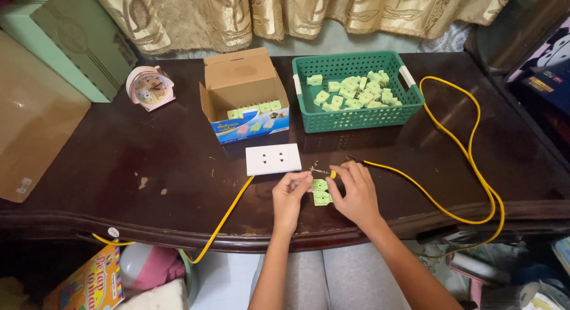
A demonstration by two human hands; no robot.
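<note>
My left hand [289, 196] and my right hand [354, 192] meet near the front edge of the dark wooden table [119, 167]. Between them they pinch a small light-green plastic part [320, 191]. My right hand also grips the yellow tip of a probe [332, 175] with small metal clips, at the end of a yellow cable [475, 167]. A white double-socket wall plate [274, 159] lies just behind my left hand, with another yellow wire [225, 218] running off the table's front edge.
A green plastic basket [357, 117] holds several green parts at the back. Left of it stands an open cardboard box [243, 96] with a few more. A pink alarm clock [149, 87] sits at back left. Curtains hang behind.
</note>
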